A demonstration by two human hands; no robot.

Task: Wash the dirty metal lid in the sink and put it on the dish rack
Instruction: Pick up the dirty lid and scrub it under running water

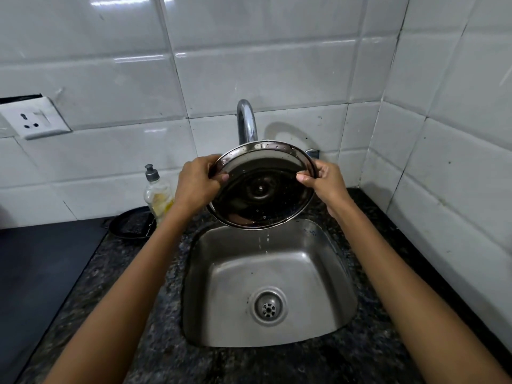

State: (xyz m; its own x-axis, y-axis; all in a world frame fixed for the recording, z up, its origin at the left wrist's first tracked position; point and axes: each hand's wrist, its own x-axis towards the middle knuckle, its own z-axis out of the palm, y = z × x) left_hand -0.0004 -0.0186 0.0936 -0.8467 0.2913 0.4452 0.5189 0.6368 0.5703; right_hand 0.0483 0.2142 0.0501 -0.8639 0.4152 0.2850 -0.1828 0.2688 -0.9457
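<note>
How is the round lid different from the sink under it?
The metal lid is round and shallow; the sink is a deep, squarish bowl. The lid is held up and tilted by the left hand and right hand, while the sink sits fixed in the dark counter. The lid's inside looks dark; the sink looks pale grey. Water drips off the lid down into the sink. Both are shiny metal.

A dark speckled granite countertop runs along the white tiled wall. A stainless steel sink with a round drain is set into it. At the back left, near the wall, a dish soap bottle with a grey pump cap stands upright beside a shallow black dish. A dark flat slab adjoins the granite on the left.
</note>
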